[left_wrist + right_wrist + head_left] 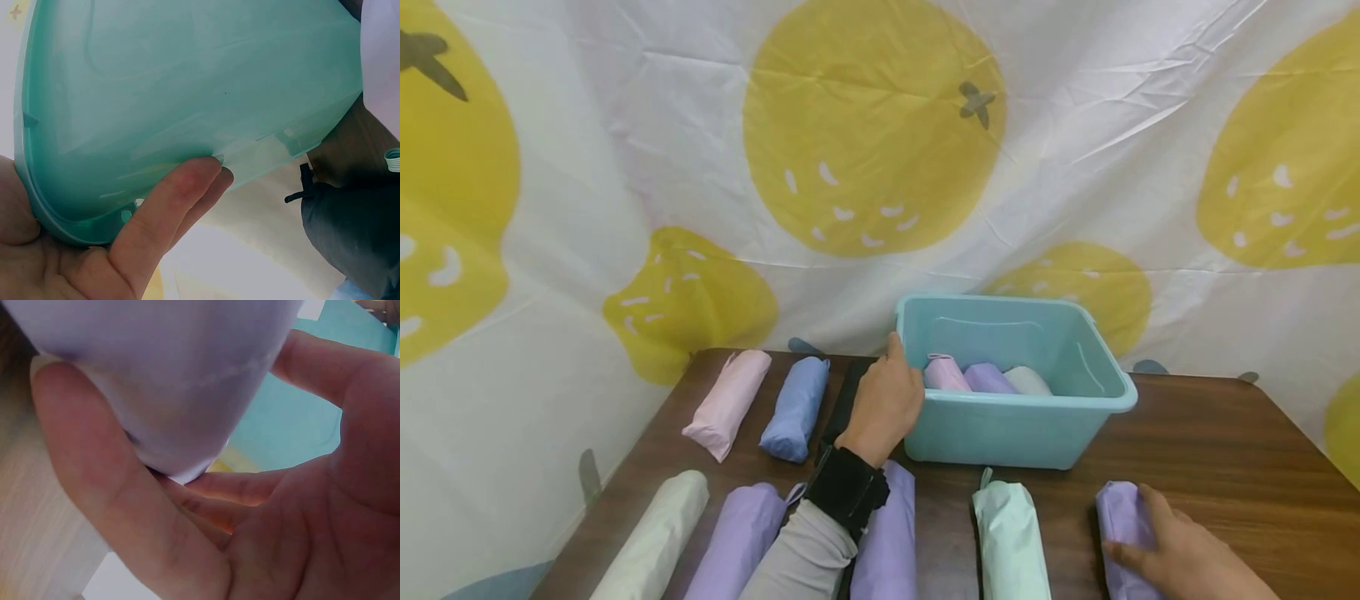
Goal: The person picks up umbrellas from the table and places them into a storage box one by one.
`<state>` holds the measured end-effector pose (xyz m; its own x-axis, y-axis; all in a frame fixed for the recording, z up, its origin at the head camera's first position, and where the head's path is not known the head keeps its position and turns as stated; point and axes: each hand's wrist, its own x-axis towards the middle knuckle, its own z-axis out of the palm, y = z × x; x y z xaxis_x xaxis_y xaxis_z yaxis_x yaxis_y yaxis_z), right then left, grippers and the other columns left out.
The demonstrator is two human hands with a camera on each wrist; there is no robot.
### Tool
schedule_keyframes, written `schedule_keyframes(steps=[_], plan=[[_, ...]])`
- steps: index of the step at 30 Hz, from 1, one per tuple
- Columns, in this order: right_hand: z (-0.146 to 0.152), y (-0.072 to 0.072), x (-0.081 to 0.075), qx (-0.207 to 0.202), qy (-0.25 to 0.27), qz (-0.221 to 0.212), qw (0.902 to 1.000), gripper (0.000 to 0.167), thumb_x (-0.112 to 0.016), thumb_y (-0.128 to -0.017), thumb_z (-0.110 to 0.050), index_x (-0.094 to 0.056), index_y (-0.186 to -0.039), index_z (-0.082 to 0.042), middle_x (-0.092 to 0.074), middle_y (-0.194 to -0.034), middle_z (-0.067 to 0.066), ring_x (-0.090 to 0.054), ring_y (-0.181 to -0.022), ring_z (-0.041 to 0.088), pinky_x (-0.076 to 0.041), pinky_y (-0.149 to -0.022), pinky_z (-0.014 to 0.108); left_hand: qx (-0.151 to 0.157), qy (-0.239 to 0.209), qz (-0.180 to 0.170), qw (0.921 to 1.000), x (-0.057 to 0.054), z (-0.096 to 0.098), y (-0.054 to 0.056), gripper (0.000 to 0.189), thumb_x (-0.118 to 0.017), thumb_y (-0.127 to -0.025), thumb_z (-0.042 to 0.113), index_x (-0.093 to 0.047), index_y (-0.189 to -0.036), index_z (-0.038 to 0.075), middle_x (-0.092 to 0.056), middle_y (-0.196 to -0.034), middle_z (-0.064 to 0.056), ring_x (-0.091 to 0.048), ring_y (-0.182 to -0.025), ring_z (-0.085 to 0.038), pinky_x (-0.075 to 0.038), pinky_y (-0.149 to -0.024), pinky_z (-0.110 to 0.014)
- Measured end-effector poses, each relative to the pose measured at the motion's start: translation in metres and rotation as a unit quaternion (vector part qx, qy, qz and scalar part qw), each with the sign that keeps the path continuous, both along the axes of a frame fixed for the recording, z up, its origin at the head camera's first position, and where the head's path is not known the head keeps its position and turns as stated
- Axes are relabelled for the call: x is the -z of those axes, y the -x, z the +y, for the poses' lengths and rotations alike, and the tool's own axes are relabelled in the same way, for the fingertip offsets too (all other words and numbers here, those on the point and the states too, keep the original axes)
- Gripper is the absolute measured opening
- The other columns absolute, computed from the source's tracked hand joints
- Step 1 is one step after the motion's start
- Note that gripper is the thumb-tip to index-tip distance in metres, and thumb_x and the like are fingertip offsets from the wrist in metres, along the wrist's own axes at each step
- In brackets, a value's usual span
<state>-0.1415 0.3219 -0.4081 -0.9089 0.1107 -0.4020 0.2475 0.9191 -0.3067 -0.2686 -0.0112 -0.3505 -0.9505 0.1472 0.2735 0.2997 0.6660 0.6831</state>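
My left hand (886, 400) holds the left rim of a light teal plastic bin (1000, 433); in the left wrist view its fingers (178, 194) lie along the bin's wall. Inside the bin lie a pink (946, 373), a purple (988, 379) and a pale grey-green folded umbrella (1028, 381). At the right, my right hand (1187, 550) grips a purple folded umbrella (1123, 508) that lies on the table, thumb on one side and fingers on the other. The right wrist view shows its lavender cover (181, 369) close up between thumb and fingers.
More folded umbrellas lie on the brown table (1210, 433): pink (730, 400), blue (797, 408), black (846, 396), whitish (655, 533), two purple (737, 533) and mint green (1011, 533). A lemon-print sheet (1075, 125) hangs behind the table.
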Motion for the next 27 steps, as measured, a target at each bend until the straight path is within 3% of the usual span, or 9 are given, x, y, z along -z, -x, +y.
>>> schedule_keyframes(steps=[12, 20, 27], plan=[[-0.012, -0.003, 0.007, -0.015, -0.01, 0.044, 0.9989, 0.111, -0.079, -0.093, -0.053, -0.019, -0.148, 0.024, -0.04, -0.129, 0.058, -0.059, -0.108, 0.061, -0.048, -0.088, 0.074, -0.003, 0.001, 0.006, 1.0, 0.001, -0.002, 0.001, 0.059, -0.047, -0.109, 0.01, -0.027, -0.158, -0.017, -0.065, -0.123, -0.034, -0.071, -0.094, -0.043, -0.057, -0.079, -0.053], [-0.01, 0.003, 0.013, 0.005, -0.001, 0.036, 0.9993, 0.105, -0.08, -0.093, -0.043, -0.017, -0.151, 0.019, -0.037, -0.133, 0.057, -0.059, -0.106, 0.058, -0.047, -0.091, 0.075, -0.005, -0.001, 0.002, 1.0, 0.002, 0.0, 0.001, 0.06, -0.047, -0.11, 0.011, -0.027, -0.159, -0.016, -0.063, -0.129, -0.036, -0.07, -0.099, -0.045, -0.057, -0.083, -0.054], [-0.007, 0.005, 0.009, -0.016, 0.012, 0.062, 0.9979, 0.098, -0.082, -0.09, -0.031, -0.023, -0.15, 0.02, -0.048, -0.126, 0.051, -0.061, -0.1, 0.049, -0.05, -0.087, 0.072, -0.004, -0.005, 0.006, 1.0, 0.002, 0.0, 0.001, 0.06, -0.048, -0.109, 0.01, -0.027, -0.159, -0.016, -0.063, -0.129, -0.036, -0.07, -0.1, -0.045, -0.057, -0.084, -0.054]])
